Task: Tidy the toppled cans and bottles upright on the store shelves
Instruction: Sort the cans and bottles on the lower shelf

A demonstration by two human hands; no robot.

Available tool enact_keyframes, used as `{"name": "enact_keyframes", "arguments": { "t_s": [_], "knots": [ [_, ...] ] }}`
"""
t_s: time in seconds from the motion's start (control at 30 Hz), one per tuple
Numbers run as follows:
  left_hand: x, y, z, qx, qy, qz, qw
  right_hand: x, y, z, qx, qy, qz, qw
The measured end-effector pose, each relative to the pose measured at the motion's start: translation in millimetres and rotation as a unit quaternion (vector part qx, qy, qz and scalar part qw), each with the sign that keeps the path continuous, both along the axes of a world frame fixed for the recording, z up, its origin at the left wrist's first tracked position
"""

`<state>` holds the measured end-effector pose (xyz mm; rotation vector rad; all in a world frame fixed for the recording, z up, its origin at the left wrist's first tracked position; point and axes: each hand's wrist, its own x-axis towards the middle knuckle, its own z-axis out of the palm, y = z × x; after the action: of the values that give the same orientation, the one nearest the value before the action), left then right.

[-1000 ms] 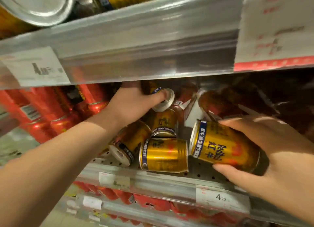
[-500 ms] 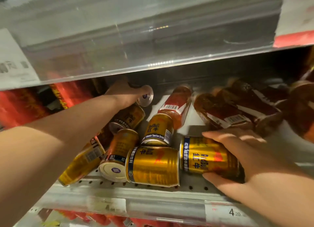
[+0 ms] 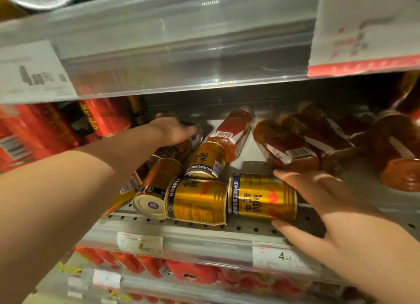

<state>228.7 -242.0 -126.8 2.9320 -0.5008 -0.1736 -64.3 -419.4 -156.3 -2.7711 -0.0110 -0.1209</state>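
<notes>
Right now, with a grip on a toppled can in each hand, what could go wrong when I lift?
1. The front gold can lies sideways at the shelf edge, beside the right gold can in the right hand; lifting that may let it roll off.
2. The left hand grips the rear gold can in the pile; pulling it could shift the tilted gold can below.
3. The right fingers could knock the toppled brown bottle behind them.

perforated metal shelf (image 3: 304, 219) strewn with toppled drinks. a gold can (image 3: 261, 196) lies sideways in the right hand (image 3: 345, 215), a second can (image 3: 197, 201) just left of its fingertips. the left hand (image 3: 172, 131) grips the top can (image 3: 179, 148) of a heap. brown bottles (image 3: 288, 144) lie beyond the right fingers.
</notes>
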Motion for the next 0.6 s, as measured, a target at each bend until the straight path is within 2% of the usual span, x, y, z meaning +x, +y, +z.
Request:
{"name": "enact_keyframes", "arguments": {
  "t_s": [0.07,0.17,0.27,0.37,0.6],
  "knots": [
    [-2,6,-1,0.006,-0.029,0.012,0.999,-3,-2,-5,-0.018,-0.004,-0.007,1.000],
    [-5,10,-1,0.006,-0.056,0.008,0.998,10,0,8,-0.106,-0.018,-0.011,0.994],
    [-7,10,0,0.009,-0.059,0.009,0.998,28,3,22,-0.123,-0.010,-0.048,0.991],
    [-7,11,-2,0.016,-0.067,0.004,0.998,43,8,24,-0.157,-0.045,-0.060,0.985],
    [-6,16,-4,0.006,-0.066,-0.027,0.997,70,2,8,-0.112,-0.084,0.000,0.990]
  ]
}}
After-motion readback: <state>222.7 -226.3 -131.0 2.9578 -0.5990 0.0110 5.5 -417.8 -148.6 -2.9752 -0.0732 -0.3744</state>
